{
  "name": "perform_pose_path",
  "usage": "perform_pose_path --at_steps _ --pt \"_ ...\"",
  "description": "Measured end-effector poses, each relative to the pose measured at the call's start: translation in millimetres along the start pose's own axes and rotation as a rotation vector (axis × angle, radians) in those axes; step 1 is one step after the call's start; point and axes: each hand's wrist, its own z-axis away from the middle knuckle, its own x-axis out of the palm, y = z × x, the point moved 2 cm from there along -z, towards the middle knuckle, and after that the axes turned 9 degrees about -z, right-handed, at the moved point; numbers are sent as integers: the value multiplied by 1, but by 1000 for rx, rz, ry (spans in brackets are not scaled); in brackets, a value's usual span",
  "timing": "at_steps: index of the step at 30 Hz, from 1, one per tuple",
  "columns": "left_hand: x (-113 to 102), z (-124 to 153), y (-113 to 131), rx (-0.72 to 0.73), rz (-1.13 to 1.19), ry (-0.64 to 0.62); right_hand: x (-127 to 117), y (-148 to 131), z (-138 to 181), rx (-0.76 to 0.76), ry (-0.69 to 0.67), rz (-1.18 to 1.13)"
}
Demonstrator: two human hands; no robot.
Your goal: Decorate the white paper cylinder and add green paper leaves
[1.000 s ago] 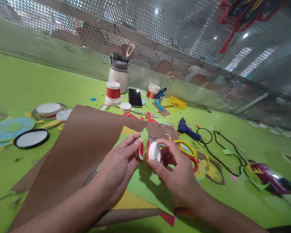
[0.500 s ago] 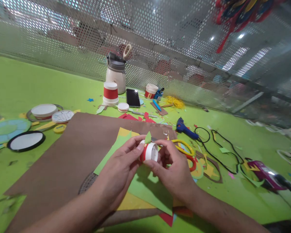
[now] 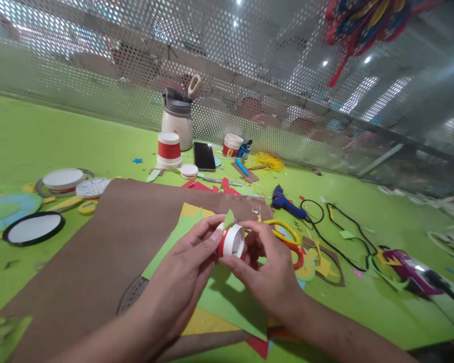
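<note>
Both my hands hold a small red-and-white paper ring (image 3: 231,242) with a green paper leaf (image 3: 229,219) sticking up from it. My left hand (image 3: 183,275) pinches the ring from the left with thumb and fingers closed on it. My right hand (image 3: 267,269) grips it from the right, fingers curled around its far side. They hover over green and yellow paper sheets (image 3: 227,302) lying on a large brown sheet (image 3: 109,242).
A blue glue gun (image 3: 283,199) with a black cord lies to the right, a purple tool (image 3: 408,267) beyond it. Yellow and red paper rings (image 3: 287,232) sit by my right hand. Jars, a phone (image 3: 204,155), a jug (image 3: 177,118) and round lids stand further back on the green table.
The two separate ring pieces seen a second ago are now pressed together into one. My hands have shifted slightly lower and the view has drifted a little.
</note>
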Motion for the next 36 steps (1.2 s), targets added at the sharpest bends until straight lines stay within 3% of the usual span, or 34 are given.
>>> perform_pose_path --at_steps 10,23,27,30,36 --pt "7 3 1 -3 -54 -47 0 2 3 -76 16 57" --pt "6 2 3 -31 -21 14 -1 -6 3 -89 15 14" --pt "5 2 2 -57 -13 86 -2 -8 1 -107 25 4" --pt "7 2 0 -68 -32 36 -2 -9 0 -116 24 9" --pt "9 2 -3 54 -214 -10 -1 -9 0 -145 36 43"
